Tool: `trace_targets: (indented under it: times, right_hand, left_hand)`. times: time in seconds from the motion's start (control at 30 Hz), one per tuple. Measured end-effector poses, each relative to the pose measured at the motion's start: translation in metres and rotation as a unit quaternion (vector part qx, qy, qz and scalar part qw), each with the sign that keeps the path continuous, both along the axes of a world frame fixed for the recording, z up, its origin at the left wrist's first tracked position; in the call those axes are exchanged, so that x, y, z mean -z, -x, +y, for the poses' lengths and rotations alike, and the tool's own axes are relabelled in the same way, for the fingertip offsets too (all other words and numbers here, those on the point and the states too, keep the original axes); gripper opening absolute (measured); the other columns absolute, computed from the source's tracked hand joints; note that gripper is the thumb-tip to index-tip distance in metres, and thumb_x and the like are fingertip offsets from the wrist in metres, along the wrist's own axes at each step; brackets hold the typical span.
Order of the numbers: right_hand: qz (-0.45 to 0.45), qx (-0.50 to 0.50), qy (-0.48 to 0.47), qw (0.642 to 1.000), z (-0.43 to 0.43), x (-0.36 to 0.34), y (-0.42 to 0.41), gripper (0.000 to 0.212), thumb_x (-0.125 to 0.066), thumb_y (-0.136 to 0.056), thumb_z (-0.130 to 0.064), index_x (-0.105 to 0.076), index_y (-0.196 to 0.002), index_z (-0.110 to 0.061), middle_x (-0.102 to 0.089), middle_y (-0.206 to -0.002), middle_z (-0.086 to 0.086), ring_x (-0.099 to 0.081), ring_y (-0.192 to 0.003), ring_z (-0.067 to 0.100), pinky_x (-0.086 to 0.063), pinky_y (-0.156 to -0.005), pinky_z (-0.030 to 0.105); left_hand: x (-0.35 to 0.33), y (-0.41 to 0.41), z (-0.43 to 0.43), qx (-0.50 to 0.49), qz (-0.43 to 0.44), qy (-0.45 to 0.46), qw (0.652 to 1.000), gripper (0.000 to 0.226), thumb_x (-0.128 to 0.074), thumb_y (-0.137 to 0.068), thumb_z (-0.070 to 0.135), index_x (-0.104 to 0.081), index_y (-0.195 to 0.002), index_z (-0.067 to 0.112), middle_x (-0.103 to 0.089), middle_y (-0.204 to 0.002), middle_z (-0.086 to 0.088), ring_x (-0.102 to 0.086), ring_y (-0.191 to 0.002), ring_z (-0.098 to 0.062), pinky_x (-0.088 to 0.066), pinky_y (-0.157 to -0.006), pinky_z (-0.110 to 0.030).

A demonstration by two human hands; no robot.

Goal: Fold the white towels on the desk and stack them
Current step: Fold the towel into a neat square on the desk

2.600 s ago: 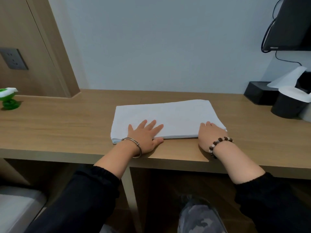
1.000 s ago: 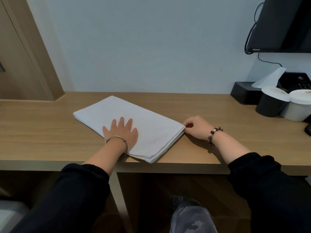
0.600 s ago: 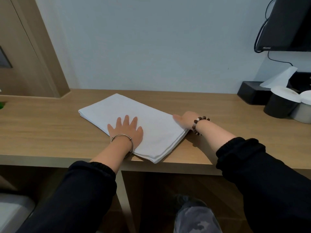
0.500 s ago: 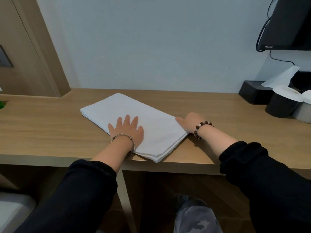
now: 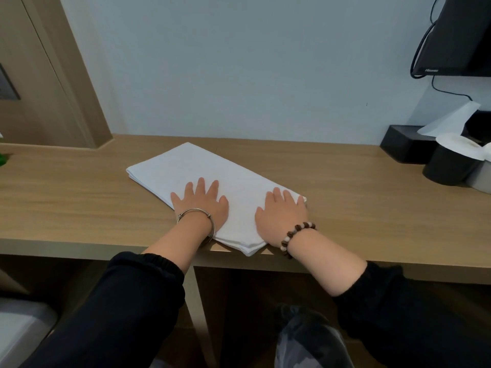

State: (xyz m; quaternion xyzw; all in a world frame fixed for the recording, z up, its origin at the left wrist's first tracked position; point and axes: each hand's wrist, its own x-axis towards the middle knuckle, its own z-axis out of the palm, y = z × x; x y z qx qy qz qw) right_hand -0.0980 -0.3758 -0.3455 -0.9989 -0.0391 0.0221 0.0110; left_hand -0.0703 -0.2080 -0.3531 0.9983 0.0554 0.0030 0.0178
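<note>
A folded white towel [image 5: 196, 171] lies diagonally on the wooden desk [image 5: 79, 197], its far corner toward the wall and its near corner at the desk's front edge. My left hand [image 5: 202, 201], with a metal bangle on the wrist, presses flat on the towel's near left part with fingers spread. My right hand [image 5: 283, 212], with a bead bracelet on the wrist, lies flat on the towel's right corner, fingers straight. Several layers show at the towel's near edge.
At the back right stand a black tissue box [image 5: 403, 144], a black cup [image 5: 449, 166] with a white lid and a grey cup [image 5: 482, 179]. A black screen [image 5: 457, 35] hangs above them. A wooden door frame [image 5: 66, 75] is at the left.
The towel was turned from square-on to diagonal. My right hand moved from beside the towel's right corner onto its top, now lying flat. My left hand stayed pressed on it.
</note>
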Motion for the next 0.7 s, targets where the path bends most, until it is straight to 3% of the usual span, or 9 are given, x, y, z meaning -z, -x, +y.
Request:
trace_targets:
  times: [0.13, 0.3, 0.4, 0.47, 0.53, 0.6, 0.7]
  right_hand:
    - [0.043, -0.018, 0.01, 0.999, -0.016, -0.005, -0.004, 0.062, -0.012, -0.099, -0.042, -0.003, -0.151, -0.01, 0.002, -0.16, 0.005, 0.0, -0.146, 0.02, -0.002, -0.117, 0.05]
    - [0.039, -0.032, 0.128, 0.99, -0.035, -0.02, -0.022, 0.057, -0.009, -0.099, -0.045, -0.004, -0.152, -0.023, -0.002, -0.16, 0.003, -0.002, -0.146, 0.026, 0.001, -0.114, 0.057]
    - [0.026, 0.047, 0.263, 0.963, -0.059, -0.036, -0.041, 0.057, -0.011, -0.1, -0.045, -0.004, -0.153, -0.024, 0.002, -0.16, 0.008, 0.001, -0.146, 0.032, 0.003, -0.113, 0.058]
    - [0.012, 0.082, 0.332, 0.94, -0.067, -0.043, -0.05, 0.058, -0.013, -0.1, -0.043, 0.0, -0.153, -0.021, 0.007, -0.159, 0.011, 0.005, -0.145, 0.035, 0.005, -0.113, 0.058]
    - [-0.013, 0.054, 0.285, 0.957, -0.059, -0.038, -0.055, 0.057, -0.014, -0.1, -0.038, 0.001, -0.152, -0.02, 0.008, -0.159, 0.011, 0.006, -0.145, 0.034, 0.004, -0.114, 0.057]
    - [-0.009, -0.011, 0.12, 0.993, -0.042, -0.021, -0.054, 0.054, -0.012, -0.101, -0.035, 0.0, -0.152, -0.021, 0.008, -0.16, 0.007, 0.005, -0.146, 0.029, 0.001, -0.115, 0.055]
    - [0.025, -0.038, -0.022, 0.999, -0.035, 0.0, -0.051, 0.055, -0.009, -0.099, -0.046, -0.003, -0.151, -0.03, 0.006, -0.16, -0.003, 0.004, -0.147, 0.02, 0.001, -0.114, 0.054]
  left_hand:
    - [-0.003, 0.003, -0.002, -0.009, 0.006, 0.009, 1.0, 0.055, -0.012, -0.096, 0.048, -0.008, -0.149, 0.034, -0.005, -0.159, 0.003, -0.007, -0.144, -0.025, -0.014, -0.11, -0.054]
    - [-0.021, 0.013, -0.018, -0.01, -0.016, -0.048, 0.999, 0.05, -0.013, -0.097, 0.043, -0.039, -0.135, 0.024, -0.039, -0.136, -0.006, -0.032, -0.125, -0.027, -0.032, -0.092, -0.044]
    - [-0.037, 0.013, -0.026, 0.124, 0.002, 0.006, 0.992, 0.039, -0.019, -0.1, 0.03, -0.056, -0.104, 0.015, -0.049, -0.111, -0.011, -0.043, -0.101, -0.027, -0.035, -0.079, -0.036]
    - [-0.045, 0.013, -0.026, 0.192, 0.022, 0.073, 0.978, 0.034, -0.025, -0.099, 0.026, -0.053, -0.084, 0.013, -0.052, -0.1, -0.009, -0.045, -0.092, -0.027, -0.035, -0.072, -0.032]
    - [-0.043, 0.007, -0.018, 0.198, 0.016, 0.052, 0.979, 0.033, -0.028, -0.099, 0.032, -0.058, -0.11, 0.023, -0.048, -0.126, -0.007, -0.04, -0.117, -0.028, -0.037, -0.089, -0.039]
    - [-0.034, 0.001, -0.005, 0.182, 0.05, -0.008, 0.982, 0.04, -0.028, -0.099, 0.04, -0.038, -0.137, 0.034, -0.028, -0.149, 0.0, -0.021, -0.137, -0.025, -0.024, -0.105, -0.055]
    - [-0.019, -0.004, 0.019, 0.171, 0.105, -0.035, 0.979, 0.053, -0.02, -0.097, 0.054, -0.006, -0.147, 0.044, 0.005, -0.158, 0.013, 0.007, -0.146, -0.02, -0.002, -0.11, -0.063]
